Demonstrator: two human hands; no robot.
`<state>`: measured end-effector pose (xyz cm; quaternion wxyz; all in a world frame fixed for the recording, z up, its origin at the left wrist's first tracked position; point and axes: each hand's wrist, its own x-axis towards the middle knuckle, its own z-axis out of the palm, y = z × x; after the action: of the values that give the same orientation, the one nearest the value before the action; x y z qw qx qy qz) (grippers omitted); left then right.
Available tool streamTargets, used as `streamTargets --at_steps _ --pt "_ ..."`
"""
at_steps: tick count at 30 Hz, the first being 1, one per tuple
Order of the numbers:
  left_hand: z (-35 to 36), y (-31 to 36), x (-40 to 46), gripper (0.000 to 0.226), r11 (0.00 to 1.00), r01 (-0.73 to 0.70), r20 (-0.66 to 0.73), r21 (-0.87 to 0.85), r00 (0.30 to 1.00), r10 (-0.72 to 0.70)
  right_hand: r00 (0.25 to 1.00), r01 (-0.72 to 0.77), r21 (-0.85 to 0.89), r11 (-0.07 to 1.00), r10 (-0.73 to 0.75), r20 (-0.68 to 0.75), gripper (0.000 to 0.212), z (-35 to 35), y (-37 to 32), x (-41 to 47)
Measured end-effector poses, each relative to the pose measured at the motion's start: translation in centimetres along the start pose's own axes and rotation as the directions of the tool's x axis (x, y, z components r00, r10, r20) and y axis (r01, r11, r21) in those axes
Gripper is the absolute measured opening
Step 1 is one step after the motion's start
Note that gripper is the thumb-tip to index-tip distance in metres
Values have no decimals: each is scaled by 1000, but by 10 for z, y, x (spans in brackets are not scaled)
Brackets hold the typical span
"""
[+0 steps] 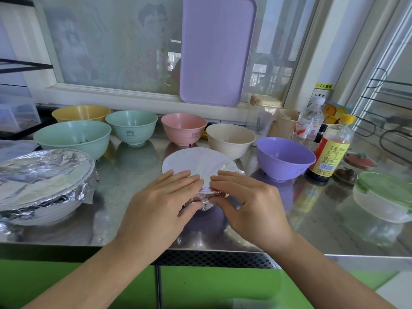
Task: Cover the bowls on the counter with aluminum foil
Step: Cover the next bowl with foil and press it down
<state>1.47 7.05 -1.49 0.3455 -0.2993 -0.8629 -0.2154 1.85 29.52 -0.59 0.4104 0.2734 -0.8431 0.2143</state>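
Aluminium foil in a smooth round sheet (199,162) is stretched over a small bowl whose body is almost wholly hidden; this foil-covered bowl stands on the stainless steel counter (124,181) and serves as the landmark here. The left hand (160,201) lies on the near left part of the foil, fingers (178,178) straight and together, thumb tucked under the crumpled near edge. The right hand (243,201) lies on the near right part, fingers (229,177) flat on the top, thumb pinching the crumpled foil edge at the rim. The two hands almost touch at the fingertips.

Left of the landmark stands a large white ribbed bowl wrapped in wrinkled foil (42,188). Behind it, uncovered, stand a large mint green bowl (73,139), a yellow bowl (81,113), a small mint green bowl (131,127), a pink bowl (184,129) and a cream bowl (230,140). Right of the landmark stands a purple bowl (284,158), also uncovered. Further right are a yellow-capped sauce bottle (332,150), a clear water bottle (308,123) and a clear container with a green lid (385,195).
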Motion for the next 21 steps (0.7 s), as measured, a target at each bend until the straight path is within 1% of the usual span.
streamTargets --at_steps 4,7,9,11,14,17,19,21 --pt "3 1 1 47 997 -16 -18 71 1000 17 1000 11 -63 998 -11 -11 19 1 -7 0" --pt "3 -1 1 48 996 -33 -13 84 999 34 1000 30 -91 995 -30 -5 22 1 -8 1" --pt "2 -3 1 48 995 -44 -1 88 999 44 998 56 -86 995 -55 6 21 0 -5 2" --pt "1 -4 1 48 995 -43 3 87 999 43 999 51 -38 998 -50 12 22 -3 -1 2" --pt "0 -7 0 48 996 -41 -3 75 999 42 999 -35 131 991 29 45 27 -8 10 4" --pt "-1 -10 0 48 997 -44 -6 58 999 44 993 -80 261 962 55 104 22 -12 17 5" --pt "-2 -11 1 49 997 -49 -5 52 999 50 994 -75 256 964 51 100 23 -12 18 6" --pt "-4 -11 2 50 998 -45 3 38 999 45 997 -53 209 976 40 67 25 -10 18 6"
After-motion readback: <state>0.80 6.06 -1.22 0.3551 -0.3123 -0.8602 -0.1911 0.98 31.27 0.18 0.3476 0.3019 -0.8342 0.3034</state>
